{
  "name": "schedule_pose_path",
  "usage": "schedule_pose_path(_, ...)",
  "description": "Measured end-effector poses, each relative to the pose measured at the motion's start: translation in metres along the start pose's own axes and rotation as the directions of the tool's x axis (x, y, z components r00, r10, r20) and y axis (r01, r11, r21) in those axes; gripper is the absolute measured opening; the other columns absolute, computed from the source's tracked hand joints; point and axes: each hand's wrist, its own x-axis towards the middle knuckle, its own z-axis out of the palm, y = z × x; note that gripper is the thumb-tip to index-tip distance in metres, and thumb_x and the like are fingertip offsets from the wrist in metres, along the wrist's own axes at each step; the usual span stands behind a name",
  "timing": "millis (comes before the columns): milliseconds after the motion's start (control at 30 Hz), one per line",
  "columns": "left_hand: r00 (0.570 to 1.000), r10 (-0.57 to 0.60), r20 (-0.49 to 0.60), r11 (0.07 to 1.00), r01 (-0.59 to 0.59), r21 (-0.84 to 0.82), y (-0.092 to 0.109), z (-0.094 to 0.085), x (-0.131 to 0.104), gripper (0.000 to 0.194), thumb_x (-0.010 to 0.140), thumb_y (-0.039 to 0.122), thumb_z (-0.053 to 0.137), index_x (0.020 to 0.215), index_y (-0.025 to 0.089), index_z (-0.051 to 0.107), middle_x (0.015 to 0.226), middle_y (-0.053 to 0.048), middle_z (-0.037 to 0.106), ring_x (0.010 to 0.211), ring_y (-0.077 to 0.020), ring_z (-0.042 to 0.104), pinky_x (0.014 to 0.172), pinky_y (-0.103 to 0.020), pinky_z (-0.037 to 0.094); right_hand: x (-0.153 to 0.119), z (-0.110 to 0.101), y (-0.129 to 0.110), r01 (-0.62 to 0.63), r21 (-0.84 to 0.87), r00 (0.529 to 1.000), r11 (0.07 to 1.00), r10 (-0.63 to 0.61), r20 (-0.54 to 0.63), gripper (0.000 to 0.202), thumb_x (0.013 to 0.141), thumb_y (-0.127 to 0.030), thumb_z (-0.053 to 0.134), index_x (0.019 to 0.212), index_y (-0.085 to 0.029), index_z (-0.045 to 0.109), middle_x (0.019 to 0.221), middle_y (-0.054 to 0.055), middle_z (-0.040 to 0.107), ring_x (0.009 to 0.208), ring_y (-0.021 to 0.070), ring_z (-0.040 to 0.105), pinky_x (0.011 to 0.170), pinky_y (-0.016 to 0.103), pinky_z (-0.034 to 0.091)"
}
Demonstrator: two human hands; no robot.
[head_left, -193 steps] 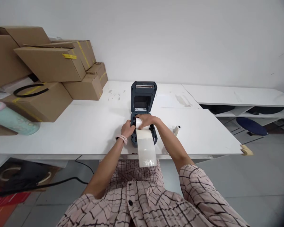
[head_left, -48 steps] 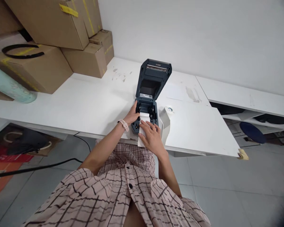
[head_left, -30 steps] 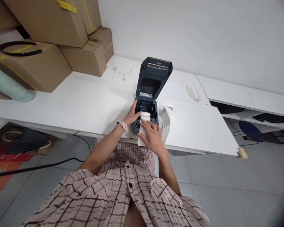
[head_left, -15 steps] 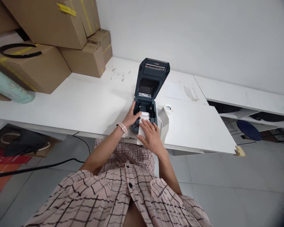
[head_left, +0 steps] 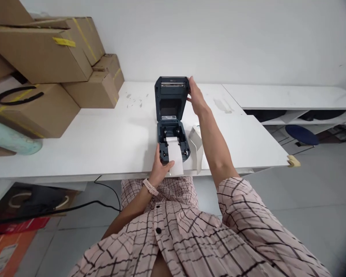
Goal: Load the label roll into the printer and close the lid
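A dark label printer stands at the front of the white table with its lid raised. From a roll inside, a white paper strip runs out over the printer's front edge. My left hand is at the front left corner, thumb on the strip and index finger along the printer's side; its other fingers are hidden. At the lid's upper right edge, my right hand grips it, the fingertips partly behind. Right of the printer lies a second roll with a loose, curling strip.
Cardboard boxes are stacked at the left, with a black headband-like loop and a pale green bottle. A blue stool stands far right. The table corner has a tan guard. A black cable hangs at the lower left.
My right hand has left the paper and moved up to the lid's right edge. My left hand has come down from inside the printer to its front corner. The strip now extends over the front.
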Motion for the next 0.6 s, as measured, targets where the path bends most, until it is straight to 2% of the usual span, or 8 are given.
schedule_pose_path(33, 1.000, -0.009, 0.009, 1.000, 0.009, -0.004, 0.000, -0.001, 0.000, 0.120, 0.077, 0.051, 0.082, 0.166, 0.039, 0.003, 0.170, -0.008, 0.031, 0.157, -0.0340, 0.028, 0.123, -0.054, 0.036, -0.002, 0.001, -0.002, -0.030, 0.014, 0.999, 0.999, 0.029, 0.024, 0.092, 0.095, -0.080, 0.000, 0.155, -0.024, 0.040, 0.151, 0.010, 0.054, 0.141, 0.0253, 0.052, 0.111, 0.057, 0.044)
schedule_pose_path(100, 0.999, -0.045, 0.030, 0.999, 0.045, -0.011, 0.000, -0.005, -0.001, 0.122, 0.078, 0.054, 0.080, 0.166, 0.037, -0.002, 0.171, -0.009, 0.027, 0.156, -0.0336, 0.031, 0.122, -0.052, 0.037, -0.024, -0.001, -0.014, -0.108, 0.038, 0.993, 0.993, 0.106, 0.044, 0.087, 0.097, -0.078, -0.001, 0.156, -0.027, 0.039, 0.153, 0.009, 0.053, 0.142, 0.0243, 0.051, 0.112, 0.054, 0.045)
schedule_pose_path(233, 0.993, -0.117, 0.000, 0.991, 0.117, -0.058, 0.003, -0.015, -0.002, 0.111, 0.086, 0.068, 0.064, 0.166, 0.034, -0.005, 0.176, -0.006, 0.012, 0.159, -0.0324, 0.022, 0.126, -0.047, 0.032, -0.117, -0.004, -0.053, -0.164, 0.008, 0.986, 0.986, 0.164, -0.032, 0.072, 0.105, -0.065, 0.004, 0.152, -0.029, 0.046, 0.154, 0.007, 0.054, 0.143, 0.0259, 0.050, 0.116, 0.056, 0.044)
schedule_pose_path(367, 0.994, -0.085, -0.074, 0.995, 0.081, -0.062, 0.011, -0.021, 0.008, 0.100, 0.089, 0.076, 0.048, 0.166, 0.036, -0.002, 0.176, -0.001, 0.007, 0.162, -0.0304, 0.012, 0.129, -0.046, 0.026, -0.202, 0.010, -0.075, -0.288, 0.080, 0.953, 0.954, 0.294, -0.075, 0.049, 0.103, -0.062, 0.039, 0.138, -0.035, 0.061, 0.151, 0.006, 0.055, 0.144, 0.0270, 0.048, 0.119, 0.050, 0.043)
schedule_pose_path(400, 0.994, -0.071, -0.085, 0.996, 0.067, -0.052, 0.014, -0.020, 0.012, 0.101, 0.089, 0.077, 0.048, 0.166, 0.035, -0.001, 0.176, -0.001, 0.005, 0.162, -0.0299, 0.009, 0.129, -0.046, 0.026, -0.216, 0.017, -0.076, -0.327, 0.139, 0.938, 0.935, 0.339, -0.076, 0.048, 0.100, -0.061, 0.048, 0.138, -0.035, 0.061, 0.152, 0.006, 0.054, 0.145, 0.0281, 0.048, 0.118, 0.050, 0.044)
schedule_pose_path(467, 0.994, -0.058, -0.088, 0.998, 0.055, -0.039, 0.019, -0.016, 0.019, 0.105, 0.087, 0.076, 0.053, 0.166, 0.034, -0.001, 0.176, 0.000, 0.000, 0.162, -0.0293, 0.006, 0.129, -0.044, 0.027, -0.234, 0.028, -0.071, -0.424, 0.296, 0.886, 0.856, 0.460, -0.060, 0.059, 0.092, -0.060, 0.062, 0.144, -0.033, 0.055, 0.155, 0.008, 0.052, 0.146, 0.0303, 0.047, 0.118, 0.050, 0.044)
schedule_pose_path(533, 0.994, -0.074, -0.075, 0.997, 0.071, -0.043, 0.023, -0.012, 0.025, 0.109, 0.085, 0.072, 0.061, 0.166, 0.034, -0.001, 0.176, 0.000, -0.002, 0.162, -0.0302, 0.007, 0.129, -0.044, 0.029, -0.242, 0.036, -0.064, -0.528, 0.448, 0.807, 0.721, 0.590, 0.002, 0.078, 0.086, -0.062, 0.068, 0.153, -0.030, 0.045, 0.159, 0.010, 0.048, 0.147, 0.0314, 0.045, 0.120, 0.051, 0.042)
schedule_pose_path(600, 0.994, -0.093, -0.057, 0.994, 0.090, -0.061, 0.025, -0.009, 0.029, 0.109, 0.085, 0.067, 0.066, 0.166, 0.034, 0.003, 0.176, -0.002, 0.005, 0.161, -0.0322, 0.015, 0.127, -0.045, 0.033, -0.244, 0.039, -0.058, -0.599, 0.536, 0.741, 0.595, 0.665, 0.091, 0.092, 0.082, -0.064, 0.071, 0.159, -0.028, 0.036, 0.163, 0.010, 0.042, 0.149, 0.0320, 0.043, 0.123, 0.050, 0.040)
